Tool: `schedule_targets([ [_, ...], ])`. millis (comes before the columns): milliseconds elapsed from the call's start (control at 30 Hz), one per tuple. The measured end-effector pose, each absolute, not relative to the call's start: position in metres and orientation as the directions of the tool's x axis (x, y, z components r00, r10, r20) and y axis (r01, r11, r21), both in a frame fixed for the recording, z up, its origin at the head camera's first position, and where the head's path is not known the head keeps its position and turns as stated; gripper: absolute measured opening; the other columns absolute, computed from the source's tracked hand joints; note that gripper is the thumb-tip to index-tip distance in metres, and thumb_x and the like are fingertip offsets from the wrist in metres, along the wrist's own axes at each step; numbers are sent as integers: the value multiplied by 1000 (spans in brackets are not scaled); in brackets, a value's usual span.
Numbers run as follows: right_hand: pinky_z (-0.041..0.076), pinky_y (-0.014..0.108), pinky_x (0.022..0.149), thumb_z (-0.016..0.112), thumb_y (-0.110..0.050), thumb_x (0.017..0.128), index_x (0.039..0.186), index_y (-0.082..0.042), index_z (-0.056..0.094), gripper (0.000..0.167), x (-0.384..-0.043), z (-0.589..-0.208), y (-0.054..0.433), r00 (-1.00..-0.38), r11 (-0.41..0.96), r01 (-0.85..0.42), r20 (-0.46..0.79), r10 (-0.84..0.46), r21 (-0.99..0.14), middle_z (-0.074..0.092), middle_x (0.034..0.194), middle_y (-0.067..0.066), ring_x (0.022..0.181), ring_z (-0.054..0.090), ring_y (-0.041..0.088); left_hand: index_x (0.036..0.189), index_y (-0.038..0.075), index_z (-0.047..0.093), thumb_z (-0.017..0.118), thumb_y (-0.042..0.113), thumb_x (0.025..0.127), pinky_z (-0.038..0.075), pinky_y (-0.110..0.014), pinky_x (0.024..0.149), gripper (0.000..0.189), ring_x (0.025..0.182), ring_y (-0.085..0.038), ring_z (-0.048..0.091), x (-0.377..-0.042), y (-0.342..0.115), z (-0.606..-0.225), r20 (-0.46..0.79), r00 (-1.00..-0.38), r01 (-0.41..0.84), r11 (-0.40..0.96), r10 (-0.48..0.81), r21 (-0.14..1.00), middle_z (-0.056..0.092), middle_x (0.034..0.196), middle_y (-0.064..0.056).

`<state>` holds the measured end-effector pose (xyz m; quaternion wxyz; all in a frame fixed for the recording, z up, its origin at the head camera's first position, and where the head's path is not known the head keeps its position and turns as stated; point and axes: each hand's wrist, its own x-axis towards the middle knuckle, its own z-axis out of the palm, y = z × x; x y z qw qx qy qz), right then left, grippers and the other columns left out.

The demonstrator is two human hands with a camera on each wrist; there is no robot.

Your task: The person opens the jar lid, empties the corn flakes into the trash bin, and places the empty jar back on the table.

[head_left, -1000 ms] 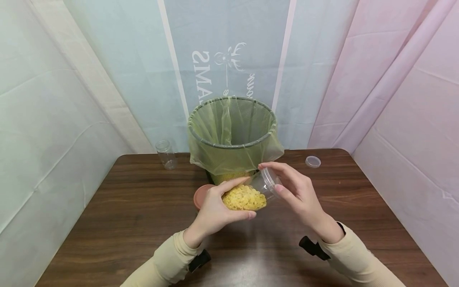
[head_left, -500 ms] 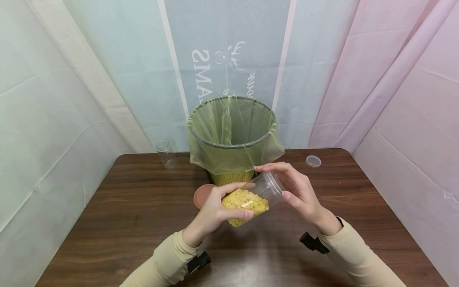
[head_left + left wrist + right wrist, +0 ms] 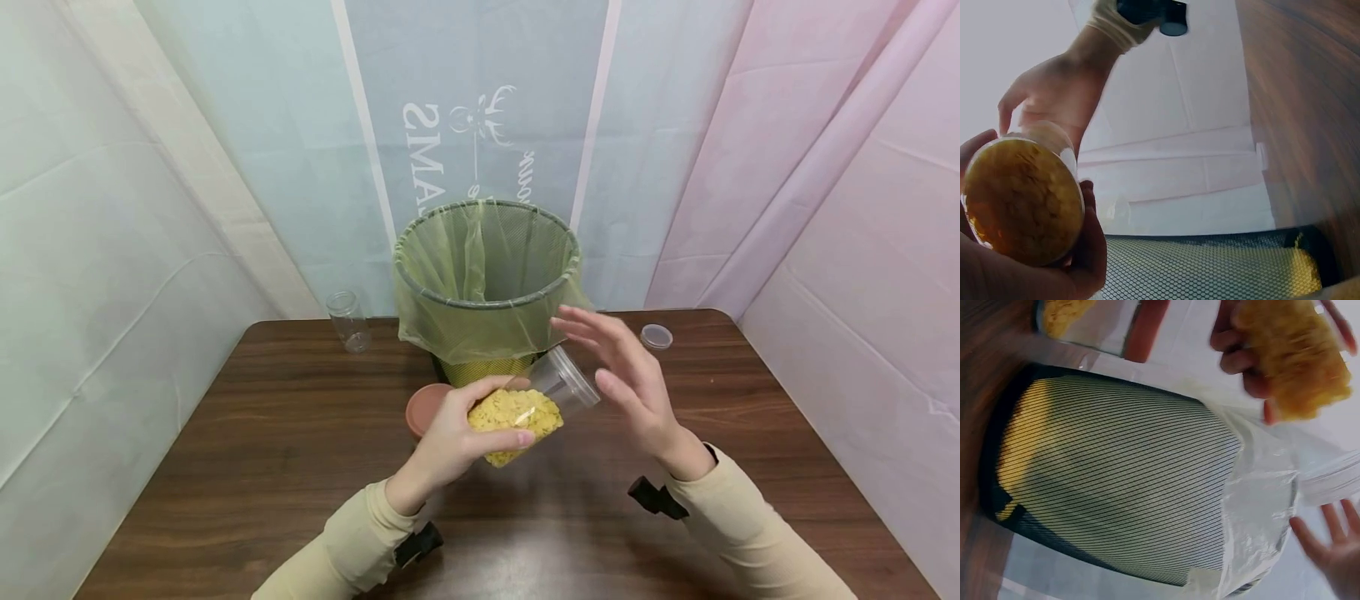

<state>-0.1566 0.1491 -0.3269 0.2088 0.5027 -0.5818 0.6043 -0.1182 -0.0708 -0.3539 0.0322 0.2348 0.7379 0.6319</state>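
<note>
Pale cloth hangings (image 3: 480, 50) wall in this small booth, mirrored lettering showing on the back panel, and below them a dark wood-grained surface (image 3: 247, 483) runs up to where a mesh bin (image 3: 487, 304) stands at the far edge, a thin yellow-green liner (image 3: 480, 333) folded over its rim; on this side of the bin a held jar (image 3: 543, 398), clear and packed in its lower part with yellow flakes (image 3: 510, 408), hangs above the surface in the left hand (image 3: 446, 433), whose fingers are curled firmly round the body; what I watch most is the lie of that jar: it leans well over, its long axis running from the left palm up and across to the right, so that its ridged end sits just beside the right hand (image 3: 641, 396), much nearer to it than the base is; the right fingers are loosely spread and hold nothing, with the jar to their left and a little towards the person; whether the ridged end is capped I cannot tell; close by the left hand stands a container with a terracotta lid (image 3: 423, 410), while farther back a second jar (image 3: 347, 323) waits on the left and a loose clear lid (image 3: 656, 337) lies on the right
</note>
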Motion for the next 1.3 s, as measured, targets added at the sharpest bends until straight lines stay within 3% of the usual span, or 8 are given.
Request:
schedule_targets([
  [200,50,34,91,44,13,88,129,13,47,40,-149,-324,147,-589,-77,-788,784,-194,-611,53,124,24,111,58,31,123,24,60,84,26,68,52,-27,76,60,90,-10,61,-117,-68,-358,306,-912,371,234,273,898,65,112,9],
  [400,51,21,85,54,0,92,134,-8,51,43,-141,-324,146,-756,213,-654,618,-214,-726,55,127,14,112,57,21,126,23,58,88,28,63,49,-27,80,71,98,-8,56,-115,-64,-358,448,-871,491,365,201,791,63,115,11],
  [567,52,19,78,55,-11,95,135,-15,52,40,-140,-326,147,-834,349,-552,491,-253,-757,59,124,4,107,58,10,126,20,58,89,29,59,46,-30,85,75,105,-11,53,-114,-62,-357,527,-833,543,434,170,719,61,120,8],
  [833,53,25,61,60,-14,93,132,-18,57,39,-140,-326,151,-833,368,-551,463,-305,-749,61,110,-3,84,62,8,126,19,58,90,27,58,48,-29,82,75,102,-10,54,-114,-64,-358,529,-829,552,424,182,718,63,117,7],
  [1133,52,20,69,60,-2,90,133,-11,55,44,-139,-328,153,-773,249,-619,522,-361,-745,59,112,1,92,58,10,126,21,59,89,25,62,51,-27,80,70,99,-8,59,-114,-67,-358,407,-882,465,302,235,832,63,116,10],
  [1300,52,21,79,56,7,88,132,-3,54,46,-137,-328,152,-728,119,-649,568,-384,-751,58,119,14,105,57,13,125,18,59,86,25,66,51,-26,81,65,98,-11,61,-116,-70,-358,367,-883,434,211,293,876,64,119,8],
])
